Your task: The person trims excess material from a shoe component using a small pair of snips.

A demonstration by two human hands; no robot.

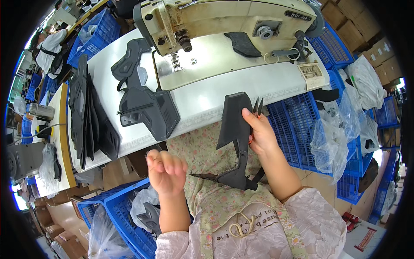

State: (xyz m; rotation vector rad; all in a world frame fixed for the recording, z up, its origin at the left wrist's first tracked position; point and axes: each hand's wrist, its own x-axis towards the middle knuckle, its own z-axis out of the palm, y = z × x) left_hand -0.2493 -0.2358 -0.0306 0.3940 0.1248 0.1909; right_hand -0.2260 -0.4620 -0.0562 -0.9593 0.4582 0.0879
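My right hand (261, 134) grips a black moulded fabric piece (235, 116), thumb pressed on its face. In the same hand is a pair of scissors (257, 105), dark blades pointing up and orange handles partly hidden by the fingers. The black piece hangs down in front of my apron, its lower part bent, with frayed threads along one edge. To the left, my left hand (166, 168) is raised with curled fingers, apart from the piece; whatever it pinches, if anything, is hidden. A similar black piece (148, 108) lies on the white table beyond.
A sewing machine (233, 26) stands across the white table (207, 103). More black pieces (88, 116) are stacked at the table's left, and another (242, 44) lies on the machine bed. Blue crates (293, 125) with plastic bags flank me on both sides.
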